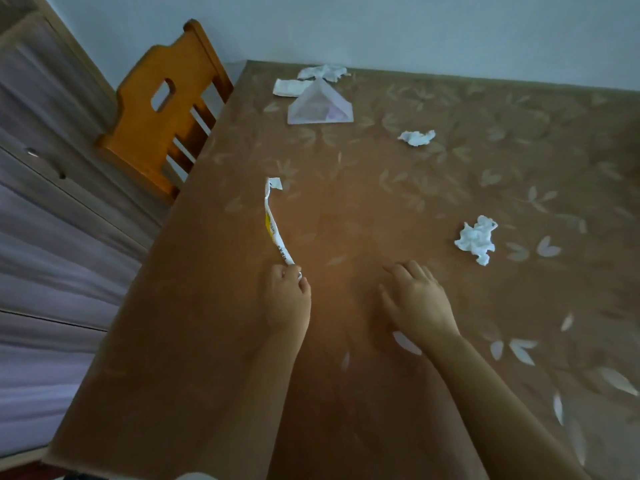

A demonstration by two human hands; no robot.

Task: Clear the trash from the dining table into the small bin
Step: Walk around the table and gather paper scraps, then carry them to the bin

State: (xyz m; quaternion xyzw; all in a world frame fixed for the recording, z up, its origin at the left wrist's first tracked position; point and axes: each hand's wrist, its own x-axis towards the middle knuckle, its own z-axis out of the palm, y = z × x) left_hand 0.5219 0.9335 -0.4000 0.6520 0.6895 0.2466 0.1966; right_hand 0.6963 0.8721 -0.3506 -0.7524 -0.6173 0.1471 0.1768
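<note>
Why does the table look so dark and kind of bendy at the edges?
In the head view the room light is dim, so the table looks brown-grey, warmer near the left hand; the wide lens curves the table edge and the drawers; the chair looks slightly blurred, the wrapper sharper.

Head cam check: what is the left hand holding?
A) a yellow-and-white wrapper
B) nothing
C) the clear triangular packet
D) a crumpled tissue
A: the left hand pinches the lower end of the yellow-and-white wrapper, while the nearest crumpled tissue lies untouched on the table and the right hand holds nothing.
</note>
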